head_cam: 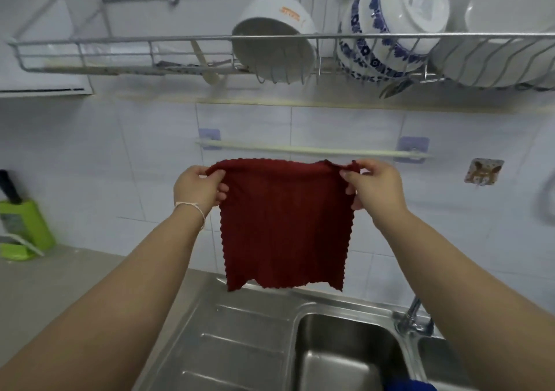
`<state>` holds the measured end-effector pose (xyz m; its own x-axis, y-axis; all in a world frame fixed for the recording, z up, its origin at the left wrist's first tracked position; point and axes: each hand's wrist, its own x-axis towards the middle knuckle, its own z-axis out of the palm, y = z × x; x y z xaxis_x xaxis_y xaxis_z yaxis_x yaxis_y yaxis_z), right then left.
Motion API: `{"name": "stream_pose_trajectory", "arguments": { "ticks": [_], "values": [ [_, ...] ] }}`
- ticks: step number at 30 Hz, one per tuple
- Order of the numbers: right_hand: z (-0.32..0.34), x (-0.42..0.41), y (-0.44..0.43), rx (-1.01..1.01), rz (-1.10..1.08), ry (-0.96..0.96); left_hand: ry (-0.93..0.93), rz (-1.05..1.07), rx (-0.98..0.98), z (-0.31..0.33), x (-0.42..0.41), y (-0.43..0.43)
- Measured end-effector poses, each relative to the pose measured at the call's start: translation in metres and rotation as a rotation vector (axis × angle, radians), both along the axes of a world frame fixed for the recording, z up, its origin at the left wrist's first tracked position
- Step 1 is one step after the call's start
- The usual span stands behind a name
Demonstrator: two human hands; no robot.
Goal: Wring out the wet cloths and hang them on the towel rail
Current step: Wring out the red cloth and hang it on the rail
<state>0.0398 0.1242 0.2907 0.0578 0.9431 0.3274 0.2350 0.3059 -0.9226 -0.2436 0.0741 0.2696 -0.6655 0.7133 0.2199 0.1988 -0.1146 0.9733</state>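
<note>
A dark red cloth [285, 225] hangs spread out flat in the air above the sink. My left hand [199, 187] pinches its upper left corner and my right hand [375, 187] pinches its upper right corner. The cloth's top edge sits just below the pale towel rail [312, 150], which is fixed to the tiled wall on two bluish stick-on brackets. The rail is bare. A patch of blue cloth [411, 386] shows at the bottom edge, by the sink.
A steel sink [345, 357] with a ribbed drainboard [228, 336] lies below, with a tap [413, 315] at its right. A wire dish rack [186, 57] with bowls and plates hangs overhead. A green knife block [22, 225] stands on the counter at left. A wall hook [483, 171] sits right of the rail.
</note>
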Motion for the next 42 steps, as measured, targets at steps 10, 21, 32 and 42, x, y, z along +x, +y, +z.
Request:
{"name": "stream_pose_trajectory", "arguments": {
  "ticks": [10,21,32,42],
  "values": [
    [0.011,-0.107,0.049,0.127,-0.152,0.450,-0.208,-0.130,0.246,0.019,-0.065,0.070],
    [-0.010,-0.133,0.094,0.255,-0.124,-0.298,0.364,-0.060,0.258,0.009,-0.070,0.138],
    [-0.014,-0.129,0.106,0.407,-0.233,-0.652,1.220,0.250,0.032,-0.005,-0.085,0.163],
    [-0.002,-0.141,0.125,0.219,-0.335,-1.062,1.136,0.273,-0.299,0.014,-0.067,0.164]
  ]
}}
